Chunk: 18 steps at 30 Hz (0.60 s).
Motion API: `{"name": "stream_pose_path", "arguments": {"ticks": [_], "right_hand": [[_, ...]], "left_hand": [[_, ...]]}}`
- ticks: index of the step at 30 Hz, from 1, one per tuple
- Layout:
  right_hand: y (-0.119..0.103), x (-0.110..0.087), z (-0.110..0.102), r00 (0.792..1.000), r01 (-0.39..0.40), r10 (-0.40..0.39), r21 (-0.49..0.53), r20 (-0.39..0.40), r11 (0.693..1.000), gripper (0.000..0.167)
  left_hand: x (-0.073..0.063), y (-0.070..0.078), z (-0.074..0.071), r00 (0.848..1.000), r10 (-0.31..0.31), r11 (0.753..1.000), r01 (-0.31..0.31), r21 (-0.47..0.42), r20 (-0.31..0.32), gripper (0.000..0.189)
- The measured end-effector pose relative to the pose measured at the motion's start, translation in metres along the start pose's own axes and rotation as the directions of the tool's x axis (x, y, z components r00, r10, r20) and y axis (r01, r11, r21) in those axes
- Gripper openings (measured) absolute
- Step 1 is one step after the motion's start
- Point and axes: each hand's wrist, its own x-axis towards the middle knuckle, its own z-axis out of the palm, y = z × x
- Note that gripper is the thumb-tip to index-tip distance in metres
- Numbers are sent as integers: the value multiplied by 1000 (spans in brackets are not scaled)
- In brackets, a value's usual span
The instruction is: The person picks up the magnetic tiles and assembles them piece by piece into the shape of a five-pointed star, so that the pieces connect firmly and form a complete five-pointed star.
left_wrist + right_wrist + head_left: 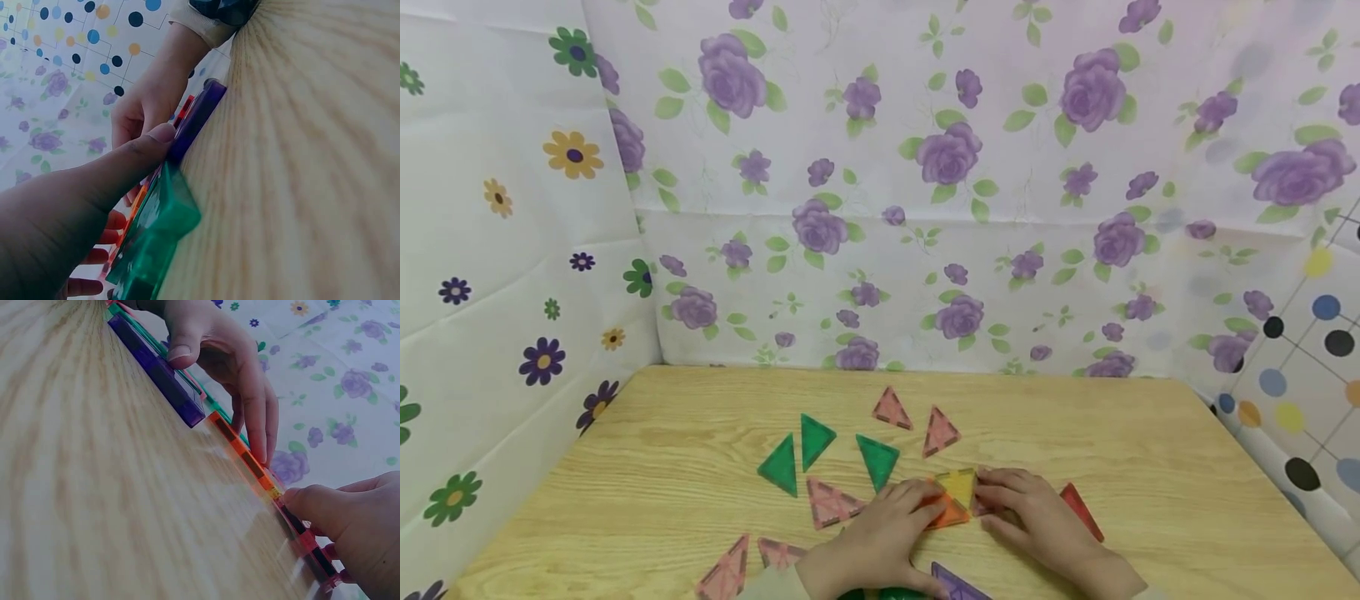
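A yellow triangular magnetic tile (958,486) and an orange triangular magnetic tile (951,512) lie edge to edge between the hands. My left hand (887,533) rests its fingertips on the orange tile, its thumb stretched apart near a purple tile (957,583). On the other side, my right hand (1033,517) pinches a pink tile (306,537) between thumb and fingers, right at the edge of the yellow and orange pair. Most of that pink tile is hidden by the fingers in the head view. Green tiles (153,231) lie under and beside the left hand.
Behind the hands are green triangles (780,467) and small pink triangles (891,409). Larger pink tiles (831,503) lie to the left. A red tile (1082,512) sits just right of the right hand. Flowered cloth (880,183) hangs behind the wooden table (1187,467).
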Motion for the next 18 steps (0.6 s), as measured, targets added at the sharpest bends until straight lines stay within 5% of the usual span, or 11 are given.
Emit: {"name": "stream_pose_path", "arguments": {"ticks": [8, 18], "right_hand": [[-2, 2, 0, 999, -17, 17, 26, 31, 1000, 42], [-12, 0, -11, 978, -24, 36, -61, 206, 998, 91]], "left_hand": [[-1, 0, -1, 1000, 2, 1000, -2, 2, -18, 87], [-1, 1, 0, 1000, -25, 999, 25, -27, -9, 86]]}}
